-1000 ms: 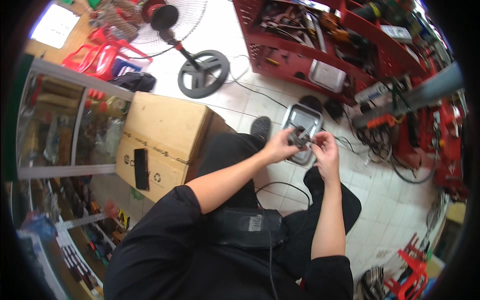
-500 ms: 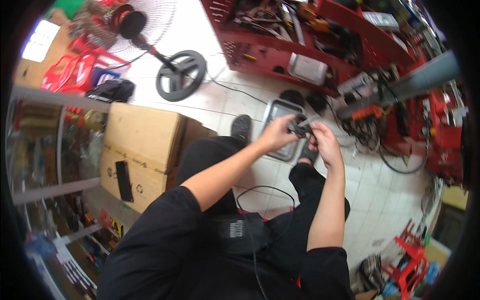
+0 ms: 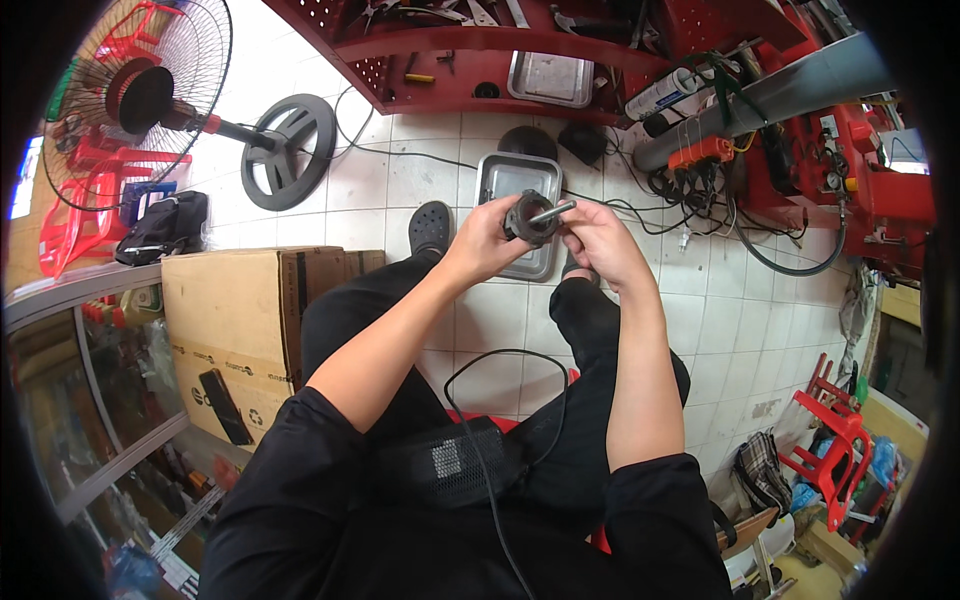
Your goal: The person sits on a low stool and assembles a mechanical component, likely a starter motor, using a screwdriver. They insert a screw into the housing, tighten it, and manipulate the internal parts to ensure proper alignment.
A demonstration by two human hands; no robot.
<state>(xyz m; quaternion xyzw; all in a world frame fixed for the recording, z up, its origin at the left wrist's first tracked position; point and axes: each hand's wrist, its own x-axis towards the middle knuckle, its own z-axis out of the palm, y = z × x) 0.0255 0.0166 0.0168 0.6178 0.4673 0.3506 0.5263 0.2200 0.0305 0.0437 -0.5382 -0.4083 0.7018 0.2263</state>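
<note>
My left hand [image 3: 482, 242] grips a dark, greasy-looking round metal part with a hollow middle [image 3: 517, 224], its opening turned up toward me. Between the thumb and fingers of my right hand [image 3: 608, 246] is a short grey metal rod [image 3: 552, 212]. The rod lies aslant, its far end over or inside the part's opening; which of these I cannot tell. Both hands are above the near part of a grey metal tray [image 3: 545, 174] on the floor between my feet. What lies in the tray is partly hidden by my hands.
Ahead stands a red tool rack [image 3: 430, 95] with a small metal tray [image 3: 550, 78]. A cardboard box [image 3: 225, 300] bearing a black phone [image 3: 226, 405] is at left, near a standing fan [image 3: 288, 150]. Cables [image 3: 400, 152] cross the tiles; a grey pipe [image 3: 760, 105] slants at right.
The view has shifted, so the surroundings sit differently. The round part now shows its opening toward me, and the rod has gone from pointing up beside it to lying across that opening.
</note>
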